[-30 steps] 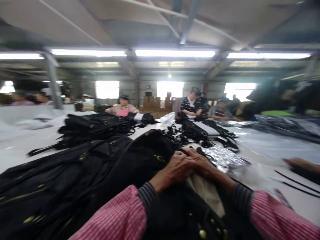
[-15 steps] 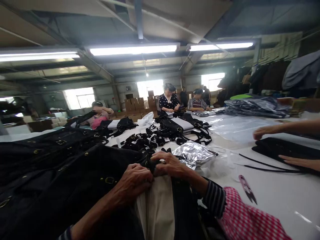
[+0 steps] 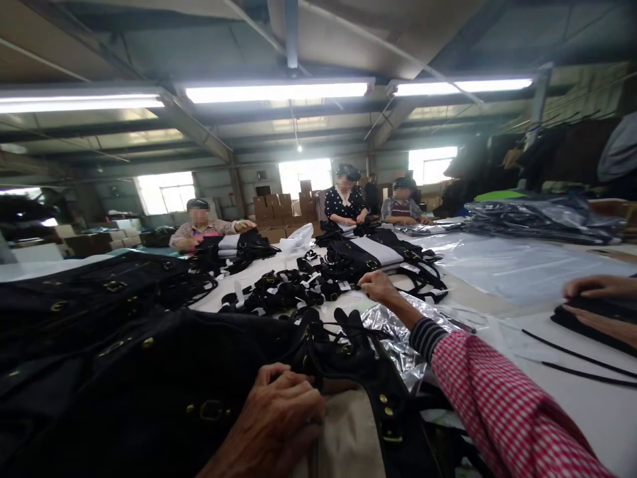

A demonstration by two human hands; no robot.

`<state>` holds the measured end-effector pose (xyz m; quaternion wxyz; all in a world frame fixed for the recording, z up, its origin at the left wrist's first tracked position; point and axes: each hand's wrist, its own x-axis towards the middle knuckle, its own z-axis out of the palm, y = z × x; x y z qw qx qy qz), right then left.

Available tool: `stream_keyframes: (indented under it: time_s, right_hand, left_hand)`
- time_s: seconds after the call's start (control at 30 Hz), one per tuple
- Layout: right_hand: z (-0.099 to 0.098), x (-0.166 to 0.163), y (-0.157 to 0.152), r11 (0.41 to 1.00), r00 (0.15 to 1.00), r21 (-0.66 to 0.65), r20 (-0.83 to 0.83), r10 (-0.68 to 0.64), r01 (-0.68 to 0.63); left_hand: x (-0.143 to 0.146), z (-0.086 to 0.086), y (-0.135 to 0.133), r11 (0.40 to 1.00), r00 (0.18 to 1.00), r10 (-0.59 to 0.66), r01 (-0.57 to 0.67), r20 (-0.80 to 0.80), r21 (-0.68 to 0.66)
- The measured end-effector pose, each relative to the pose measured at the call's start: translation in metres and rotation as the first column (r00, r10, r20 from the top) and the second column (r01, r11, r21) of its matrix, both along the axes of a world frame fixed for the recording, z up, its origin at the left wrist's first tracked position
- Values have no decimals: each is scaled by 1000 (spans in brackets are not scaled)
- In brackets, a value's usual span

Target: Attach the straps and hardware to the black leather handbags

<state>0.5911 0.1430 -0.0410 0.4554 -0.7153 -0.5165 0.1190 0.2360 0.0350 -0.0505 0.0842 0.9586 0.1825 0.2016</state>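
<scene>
A black bag [image 3: 149,372] with brass-coloured buckles and studs and a beige lining [image 3: 355,431] lies before me. At the bag's top edge, my left hand [image 3: 283,418] has its fingers curled around the fabric beside the lining; its fingertips are partly hidden. My right hand [image 3: 378,287] is stretched forward over the table, fingers closed, at the right end of a pile of black straps [image 3: 279,289]. Whatever is between those fingers is too small to tell. Crinkled silvery plastic [image 3: 398,338] lies under my right forearm.
Stacked black bags with white wrapping [image 3: 375,249] stand ahead. More black bags [image 3: 89,285] lie at left. On the right, another person's hands [image 3: 602,302] rest on black fabric near two dark cords [image 3: 582,352]. Clear plastic sheeting [image 3: 517,262] covers the table behind. Several people work across it.
My right hand has left the bag's edge and reached forward to the strap pile. My left hand stays on the bag. The person at far left has lowered an arm.
</scene>
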Motion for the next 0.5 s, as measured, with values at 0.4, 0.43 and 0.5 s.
stream_keyframes:
  time_s: [0.4,0.43,0.5]
  right_hand:
    - [-23,50,26,957,911,-227,406,-78,183]
    - [-32,47,27,951,892,-246,449,-57,185]
    - [-48,42,30,940,849,-274,527,-31,205]
  left_hand:
    - [-3,-16,8,977,998,-32,21,49,211]
    - [-3,-15,11,970,998,-56,45,42,240]
    - [-3,-11,15,954,996,-90,90,-13,285]
